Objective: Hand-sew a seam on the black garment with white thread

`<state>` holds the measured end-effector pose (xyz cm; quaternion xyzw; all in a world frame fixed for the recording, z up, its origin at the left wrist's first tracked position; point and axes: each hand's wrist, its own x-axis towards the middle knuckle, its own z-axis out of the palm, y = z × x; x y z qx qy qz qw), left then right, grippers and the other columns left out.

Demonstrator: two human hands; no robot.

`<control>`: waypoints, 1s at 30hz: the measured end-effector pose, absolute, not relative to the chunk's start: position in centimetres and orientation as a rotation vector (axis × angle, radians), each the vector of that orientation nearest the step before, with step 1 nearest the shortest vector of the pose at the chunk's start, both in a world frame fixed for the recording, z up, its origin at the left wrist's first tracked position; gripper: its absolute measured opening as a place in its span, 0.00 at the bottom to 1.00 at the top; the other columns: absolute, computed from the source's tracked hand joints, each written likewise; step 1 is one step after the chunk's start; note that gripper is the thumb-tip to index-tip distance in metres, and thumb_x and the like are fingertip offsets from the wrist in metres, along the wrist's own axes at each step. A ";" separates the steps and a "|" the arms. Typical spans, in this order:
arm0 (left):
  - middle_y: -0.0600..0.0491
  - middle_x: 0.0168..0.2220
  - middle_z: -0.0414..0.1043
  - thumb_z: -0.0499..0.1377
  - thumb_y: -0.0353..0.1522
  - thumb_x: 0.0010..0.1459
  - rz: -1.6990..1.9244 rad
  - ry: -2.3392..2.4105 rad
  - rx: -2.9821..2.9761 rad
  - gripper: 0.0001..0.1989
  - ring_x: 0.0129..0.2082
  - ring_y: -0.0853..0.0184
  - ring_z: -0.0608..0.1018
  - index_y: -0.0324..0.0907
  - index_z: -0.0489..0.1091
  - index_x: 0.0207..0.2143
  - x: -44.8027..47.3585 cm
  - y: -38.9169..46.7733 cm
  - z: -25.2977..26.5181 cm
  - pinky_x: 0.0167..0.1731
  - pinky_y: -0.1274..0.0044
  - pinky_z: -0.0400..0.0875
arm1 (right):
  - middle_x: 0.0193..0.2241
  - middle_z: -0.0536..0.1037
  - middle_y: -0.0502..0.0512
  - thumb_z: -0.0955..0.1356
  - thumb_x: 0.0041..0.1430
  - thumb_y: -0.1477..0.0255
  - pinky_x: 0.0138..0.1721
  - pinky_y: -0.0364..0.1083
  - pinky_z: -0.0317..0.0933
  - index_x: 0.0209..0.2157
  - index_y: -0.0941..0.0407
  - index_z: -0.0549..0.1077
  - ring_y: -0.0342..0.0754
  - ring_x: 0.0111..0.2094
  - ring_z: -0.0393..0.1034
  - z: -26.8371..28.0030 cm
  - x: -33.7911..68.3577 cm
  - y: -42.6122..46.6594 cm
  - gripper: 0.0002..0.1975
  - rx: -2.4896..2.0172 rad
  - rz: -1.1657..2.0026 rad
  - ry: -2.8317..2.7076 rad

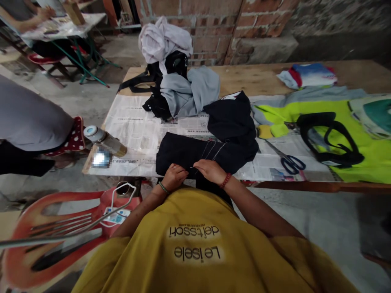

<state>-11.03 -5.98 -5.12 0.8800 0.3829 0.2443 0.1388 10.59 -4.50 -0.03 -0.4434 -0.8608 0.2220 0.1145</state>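
A dark navy garment (186, 152) lies folded at the table's front edge, with loose pale threads (212, 149) trailing across it. My left hand (175, 177) is closed on the garment's near edge, fingers pinched on the cloth. Just to its right, my right hand (210, 171) is closed, thumb and fingertips together on what looks like a thin sewing needle (192, 167). The needle's tip points toward my left hand. Part of the cloth under my fingers is hidden.
Newspaper (131, 118) covers the wooden table. Scissors (288, 160), a black strap (331, 140) and neon-yellow cloth (324, 110) lie right. Grey cloth (195, 89) is piled behind. A bottle (105, 140) stands left, near a red chair (61, 199). Other people sit at left.
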 end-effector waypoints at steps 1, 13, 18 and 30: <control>0.51 0.33 0.74 0.53 0.33 0.59 0.705 1.104 2.535 0.10 0.33 0.66 0.72 0.45 0.74 0.32 -11.0 -6.0 -5.1 0.39 0.70 0.62 | 0.37 0.74 0.55 0.59 0.62 0.73 0.40 0.42 0.59 0.41 0.53 0.73 0.44 0.38 0.68 -0.3 10.5 -4.4 0.12 -1.304 0.618 -2.574; 0.51 0.33 0.74 0.54 0.35 0.59 0.656 1.094 2.535 0.10 0.34 0.66 0.72 0.46 0.75 0.34 -11.0 -6.2 -5.2 0.41 0.69 0.62 | 0.34 0.70 0.52 0.59 0.64 0.69 0.36 0.42 0.53 0.40 0.49 0.74 0.42 0.32 0.64 -0.9 11.2 -4.5 0.12 -1.275 0.494 -2.773; 0.51 0.32 0.74 0.55 0.35 0.59 0.724 1.096 2.601 0.09 0.33 0.67 0.72 0.46 0.76 0.34 -11.0 -6.2 -5.3 0.40 0.70 0.62 | 0.34 0.70 0.52 0.59 0.64 0.68 0.36 0.41 0.52 0.40 0.48 0.74 0.41 0.32 0.64 -1.1 11.3 -4.5 0.12 -1.254 0.514 -2.780; 0.53 0.31 0.74 0.55 0.33 0.59 0.876 1.041 2.649 0.08 0.32 0.69 0.72 0.43 0.75 0.32 -10.8 -6.2 -5.2 0.38 0.72 0.60 | 0.35 0.70 0.53 0.59 0.64 0.70 0.34 0.40 0.52 0.42 0.50 0.75 0.40 0.31 0.63 -1.4 11.3 -4.1 0.14 -1.242 0.554 -2.800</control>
